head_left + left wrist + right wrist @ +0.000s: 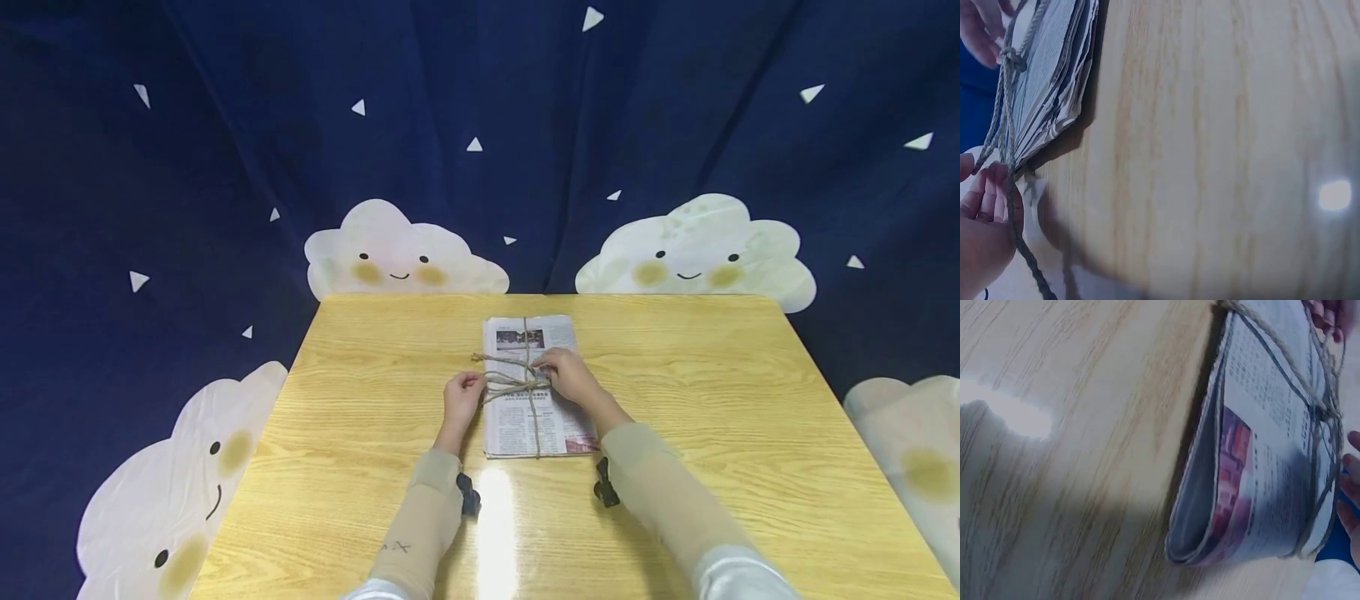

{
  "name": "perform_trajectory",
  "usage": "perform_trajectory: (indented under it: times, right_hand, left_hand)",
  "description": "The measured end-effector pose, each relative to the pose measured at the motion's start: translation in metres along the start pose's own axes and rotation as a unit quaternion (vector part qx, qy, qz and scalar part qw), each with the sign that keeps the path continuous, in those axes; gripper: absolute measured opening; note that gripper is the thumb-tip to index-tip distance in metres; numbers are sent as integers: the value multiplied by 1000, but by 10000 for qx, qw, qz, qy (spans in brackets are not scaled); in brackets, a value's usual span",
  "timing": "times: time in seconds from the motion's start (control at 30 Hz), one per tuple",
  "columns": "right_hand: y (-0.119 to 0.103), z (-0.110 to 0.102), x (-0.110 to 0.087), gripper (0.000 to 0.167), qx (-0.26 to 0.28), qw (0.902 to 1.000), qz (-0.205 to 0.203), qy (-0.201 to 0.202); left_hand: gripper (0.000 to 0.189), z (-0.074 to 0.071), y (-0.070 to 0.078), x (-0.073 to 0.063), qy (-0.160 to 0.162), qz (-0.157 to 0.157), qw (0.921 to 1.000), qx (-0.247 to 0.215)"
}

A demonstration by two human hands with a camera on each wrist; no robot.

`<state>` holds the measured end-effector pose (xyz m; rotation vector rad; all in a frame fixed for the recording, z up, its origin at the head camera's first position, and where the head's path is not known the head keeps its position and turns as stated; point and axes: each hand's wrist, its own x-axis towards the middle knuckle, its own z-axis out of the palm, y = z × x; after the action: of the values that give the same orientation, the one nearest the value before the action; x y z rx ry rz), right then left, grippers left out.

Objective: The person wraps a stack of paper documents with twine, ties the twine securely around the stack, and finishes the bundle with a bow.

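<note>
A flat bundle of folded newspapers point(513, 429) lies on the table, with brown twine point(536, 425) crossing it both ways. The twine meets in a knot point(1324, 414) on top, where loops and loose ends gather. At the bundle's left edge my left hand point(461, 404) pinches a twine loop between thumb and fingers. One loose twine end point(1029, 256) hangs past that hand. My right hand point(573, 379) is over the bundle's right half, its fingertips close beside the knot. Its fingers point(1349, 484) look loosely bent in the right wrist view, with no twine visible between them.
The wooden table point(360, 375) extends around the bundle on all sides. Behind its far edge hangs a dark blue curtain point(450, 67) with white triangles and cloud shapes point(693, 258). Dark wrist devices point(468, 495) sit below both forearms.
</note>
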<state>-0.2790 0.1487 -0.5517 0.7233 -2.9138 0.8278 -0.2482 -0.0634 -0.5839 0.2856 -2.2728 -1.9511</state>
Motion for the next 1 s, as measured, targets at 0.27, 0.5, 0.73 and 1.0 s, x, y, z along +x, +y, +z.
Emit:
perform_trajectory:
  times: [0.27,0.5,0.73,1.0]
  right_hand:
    - [6,3,5,22,-1044,9884,-896,-649]
    - [15,-4,-4,15,-917,9856,-1191,-778]
    - [17,-4,-8,6,-975,9801,-1708,-274]
    - [10,-19,-2,10,-542,9891,-1243,-565]
  left_hand:
    - [14,1,-7,4,-144,140,9997,-132]
    - [14,-1,-13,6,-178,417,9985,-298]
    - [12,-7,16,-5,-263,199,9990,-291]
    - [11,-4,0,-1,-113,265,9996,5]
